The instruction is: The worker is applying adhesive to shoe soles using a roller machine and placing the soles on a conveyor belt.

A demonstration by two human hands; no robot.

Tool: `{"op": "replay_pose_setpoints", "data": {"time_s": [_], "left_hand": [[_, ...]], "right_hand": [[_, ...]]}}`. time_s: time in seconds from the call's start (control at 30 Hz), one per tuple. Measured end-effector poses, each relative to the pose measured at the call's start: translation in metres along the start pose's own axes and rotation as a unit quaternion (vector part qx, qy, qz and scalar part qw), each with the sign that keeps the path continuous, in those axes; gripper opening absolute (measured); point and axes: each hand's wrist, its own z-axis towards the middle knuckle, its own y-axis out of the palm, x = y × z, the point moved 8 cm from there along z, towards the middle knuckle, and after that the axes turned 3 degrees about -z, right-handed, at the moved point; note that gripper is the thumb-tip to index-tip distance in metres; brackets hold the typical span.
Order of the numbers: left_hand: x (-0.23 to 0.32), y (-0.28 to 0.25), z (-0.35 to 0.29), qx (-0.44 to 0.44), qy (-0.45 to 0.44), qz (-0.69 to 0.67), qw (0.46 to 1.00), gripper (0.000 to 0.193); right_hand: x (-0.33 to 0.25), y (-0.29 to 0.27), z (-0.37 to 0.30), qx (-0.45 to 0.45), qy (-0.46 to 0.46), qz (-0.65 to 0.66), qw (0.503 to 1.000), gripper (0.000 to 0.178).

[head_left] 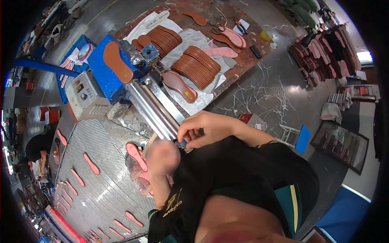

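Observation:
My right hand (208, 127) is at the near end of a steel roller (154, 111) on a blue machine (101, 69). Its fingers are curled in a pinch beside a small blue part; what they hold, if anything, is hidden. Close by on the left is my left hand (162, 160), its fingers lost in a blurred patch. Just left of it, a pink insole (136, 156) lies over other pink pieces in clear plastic. A brown insole (117, 60) rests on top of the machine, and a glossy brown insole (180, 86) lies right of the roller.
Rows of brown insoles (196, 67) stand on the worktable (247, 73), with pliers (242, 28) farther back. A perforated conveyor (105, 162) at the left carries several pink insoles. A control box (87, 97) adjoins the machine. White strips (263, 97) litter the floor. Another person works far left.

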Motion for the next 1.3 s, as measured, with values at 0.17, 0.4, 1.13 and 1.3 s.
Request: {"op": "replay_pose_setpoints", "data": {"time_s": [0.17, 0.4, 1.13, 1.3], "left_hand": [[-0.010, 0.039, 0.045, -0.018, -0.023, 0.058, 0.998, 0.036], [-0.023, 0.053, 0.058, -0.057, -0.089, 0.026, 0.994, 0.040], [0.029, -0.058, -0.021, 0.342, 0.143, 0.118, 0.921, 0.016], [0.020, -0.065, -0.048, 0.382, 0.173, 0.083, 0.904, 0.024]], "right_hand": [[0.001, -0.015, -0.024, 0.046, -0.060, 0.024, 0.997, 0.018], [0.021, -0.033, -0.040, 0.060, -0.028, 0.088, 0.994, 0.011], [0.182, -0.145, -0.070, 0.323, 0.154, -0.283, 0.890, 0.033], [0.017, -0.096, 0.106, 0.251, -0.073, -0.286, 0.922, 0.027]]}}
